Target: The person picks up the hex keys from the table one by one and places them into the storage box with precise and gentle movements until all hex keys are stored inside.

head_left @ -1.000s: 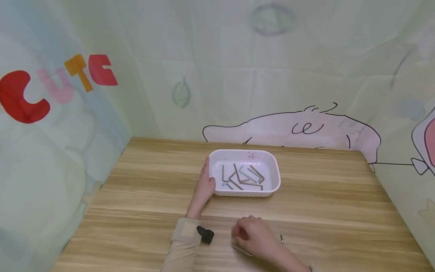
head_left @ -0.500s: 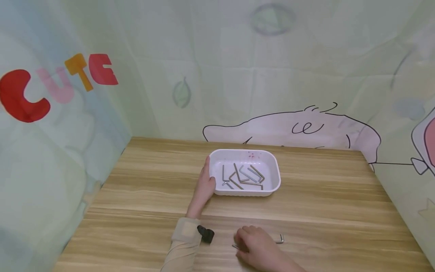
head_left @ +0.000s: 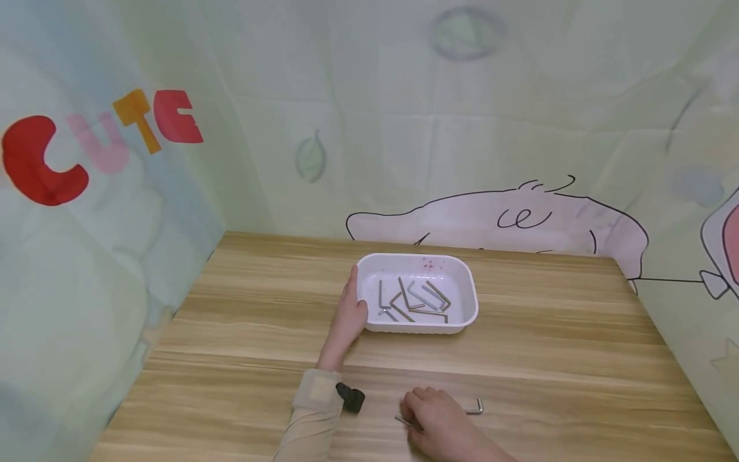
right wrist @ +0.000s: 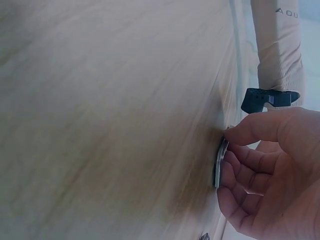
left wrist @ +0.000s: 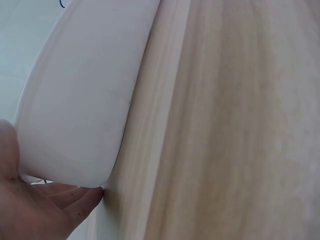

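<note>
My left hand (head_left: 349,314) grips the left end of a white plastic tray (head_left: 418,328) on the table. Up close in the left wrist view, its thumb is at the rim and its fingers (left wrist: 82,206) wrap the lower corner. Several L-shaped hex keys (head_left: 427,312) lie in the tray, some silver and some bronze-toned. Nearer the front, my right hand (head_left: 441,423) is low at the tabletop with curled fingers. Between its thumb and fingers it pinches a metal hex key (right wrist: 219,165), partly covered by the hand in the head view.
Just right of the right hand, another silver hex key (head_left: 476,409) lies on the wooden table (head_left: 554,346). A black wrist camera (head_left: 351,398) sticks out from the left sleeve (head_left: 312,410). Printed fabric (head_left: 392,128) hangs behind the table and along both sides.
The right hand has lowered and shifted slightly toward the front, over the hex key, uncovering more of the other key at its right. Left hand and tray have stayed in place.
</note>
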`<action>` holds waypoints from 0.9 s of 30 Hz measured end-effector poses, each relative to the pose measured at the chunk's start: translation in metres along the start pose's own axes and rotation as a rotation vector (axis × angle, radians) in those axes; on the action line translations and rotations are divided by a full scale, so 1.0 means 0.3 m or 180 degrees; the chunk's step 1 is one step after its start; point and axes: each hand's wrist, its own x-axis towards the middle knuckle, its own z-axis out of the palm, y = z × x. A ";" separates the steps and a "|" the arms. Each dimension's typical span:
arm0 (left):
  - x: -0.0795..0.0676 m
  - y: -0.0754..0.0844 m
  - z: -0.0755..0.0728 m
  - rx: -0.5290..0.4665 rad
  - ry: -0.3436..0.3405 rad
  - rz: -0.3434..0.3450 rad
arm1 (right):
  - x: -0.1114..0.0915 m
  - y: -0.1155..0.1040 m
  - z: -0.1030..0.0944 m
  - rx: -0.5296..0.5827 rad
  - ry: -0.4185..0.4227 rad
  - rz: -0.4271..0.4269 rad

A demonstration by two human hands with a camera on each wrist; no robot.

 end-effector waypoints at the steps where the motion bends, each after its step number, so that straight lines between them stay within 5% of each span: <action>1: 0.000 0.000 -0.001 -0.0001 0.0003 0.0017 | -0.001 -0.002 0.000 0.0001 0.0005 0.0003; 15: -0.001 0.003 -0.003 0.0031 0.0015 0.0018 | 0.003 -0.026 0.000 -0.0294 -0.0080 -0.0036; 27: -0.007 0.009 -0.003 0.0069 0.0016 0.0039 | -0.005 -0.010 0.018 -0.0268 0.0158 -0.0199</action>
